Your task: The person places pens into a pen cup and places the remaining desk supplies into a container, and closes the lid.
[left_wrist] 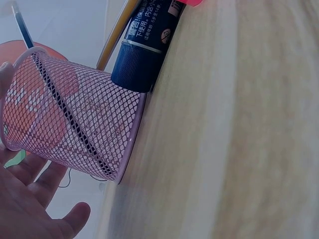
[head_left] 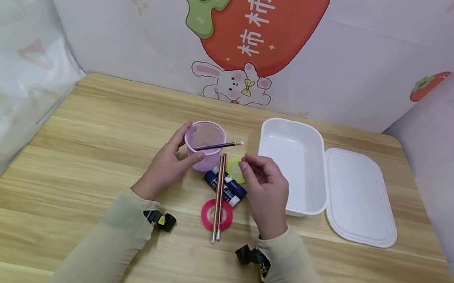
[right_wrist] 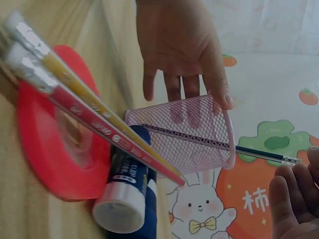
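A pink mesh pen cup (head_left: 205,162) stands on the table, and my left hand (head_left: 162,169) holds it at the rim with thumb and fingers. One dark pencil (head_left: 218,146) leans inside it, its eraser end sticking out to the right. Beside that end is my right hand (head_left: 265,193), fingers loosely bent with nothing between them; in the right wrist view its fingertips (right_wrist: 284,174) are apart from the pencil. Two more pencils (right_wrist: 107,124), one red and one yellow, lie across dark blue glue sticks (head_left: 235,186) and a red tape roll (head_left: 206,213).
A yellow-green tape roll (head_left: 232,167) lies just right of the cup. Farther right stands a white plastic box (head_left: 320,197), with its flat white lid (head_left: 361,199) next to it. A printed cloth (head_left: 355,73) hangs behind the table.
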A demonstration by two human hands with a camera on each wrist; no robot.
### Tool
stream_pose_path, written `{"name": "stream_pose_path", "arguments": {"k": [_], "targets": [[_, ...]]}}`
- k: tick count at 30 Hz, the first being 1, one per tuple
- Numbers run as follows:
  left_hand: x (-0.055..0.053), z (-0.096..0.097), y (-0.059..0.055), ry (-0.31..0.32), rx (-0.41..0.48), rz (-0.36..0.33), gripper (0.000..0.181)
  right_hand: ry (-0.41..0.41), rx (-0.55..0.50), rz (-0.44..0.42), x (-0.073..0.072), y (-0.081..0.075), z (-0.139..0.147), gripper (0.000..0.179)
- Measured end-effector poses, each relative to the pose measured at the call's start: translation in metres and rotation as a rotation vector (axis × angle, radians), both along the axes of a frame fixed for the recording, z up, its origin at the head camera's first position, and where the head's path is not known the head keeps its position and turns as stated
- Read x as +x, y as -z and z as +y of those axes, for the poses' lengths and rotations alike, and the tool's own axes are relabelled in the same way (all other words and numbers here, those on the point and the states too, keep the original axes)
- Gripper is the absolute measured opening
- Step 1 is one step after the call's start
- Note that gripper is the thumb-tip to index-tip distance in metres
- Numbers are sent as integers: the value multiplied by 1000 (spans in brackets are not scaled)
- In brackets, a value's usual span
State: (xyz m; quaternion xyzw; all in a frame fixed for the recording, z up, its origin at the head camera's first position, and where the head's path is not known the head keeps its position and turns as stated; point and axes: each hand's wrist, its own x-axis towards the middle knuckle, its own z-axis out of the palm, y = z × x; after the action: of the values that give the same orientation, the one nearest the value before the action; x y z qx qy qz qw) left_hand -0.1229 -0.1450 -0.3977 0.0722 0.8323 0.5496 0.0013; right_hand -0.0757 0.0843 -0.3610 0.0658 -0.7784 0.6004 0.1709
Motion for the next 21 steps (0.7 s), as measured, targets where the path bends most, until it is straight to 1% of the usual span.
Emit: {"name": "stream_pose_path", "arguments": {"k": [5, 10, 13, 21], "targets": [[0, 0, 0, 0, 1, -2, 87, -36, -3, -10, 8, 5, 1, 15], [-1, -1, 1, 2, 3, -8, 87, -79, -13, -3, 16, 14, -1, 13], [0, -2, 1, -1, 8, -13, 87, -108, -2, 2, 20, 20, -2, 12], [-1, -2, 1, 3, 8, -12, 88, -133, 45, -44, 30, 29, -3, 7]]}}
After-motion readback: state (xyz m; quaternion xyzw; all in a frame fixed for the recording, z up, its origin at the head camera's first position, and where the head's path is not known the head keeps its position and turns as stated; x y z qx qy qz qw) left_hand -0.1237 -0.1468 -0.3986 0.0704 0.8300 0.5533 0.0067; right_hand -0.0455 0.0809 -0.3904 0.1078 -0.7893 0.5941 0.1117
